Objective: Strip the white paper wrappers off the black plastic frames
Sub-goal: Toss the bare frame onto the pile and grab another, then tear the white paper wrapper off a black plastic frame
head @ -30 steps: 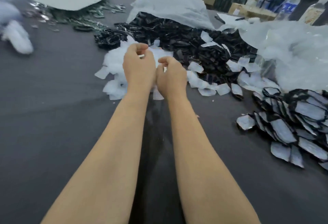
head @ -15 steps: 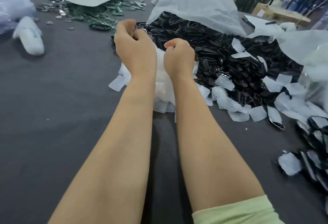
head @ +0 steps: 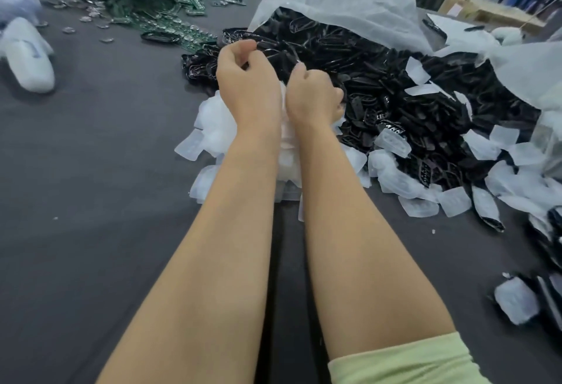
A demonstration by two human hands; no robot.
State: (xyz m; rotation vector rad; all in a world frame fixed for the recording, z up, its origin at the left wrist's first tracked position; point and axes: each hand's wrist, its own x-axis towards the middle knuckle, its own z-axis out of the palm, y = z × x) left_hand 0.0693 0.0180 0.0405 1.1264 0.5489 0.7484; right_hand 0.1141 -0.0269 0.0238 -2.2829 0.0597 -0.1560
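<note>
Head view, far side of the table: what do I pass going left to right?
White oblong plastic object → pile of small green and silvery parts → heap of black plastic frames → crumpled translucent white bag.

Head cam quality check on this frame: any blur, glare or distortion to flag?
Head view: left hand and right hand are sharp; the white object at the left edge is motion-blurred; small glints on the black frames, no blown glare; light is soft, soft-edged shadow on the table between the forearms; wide-angle stretch enlarges the near forearms.
</note>
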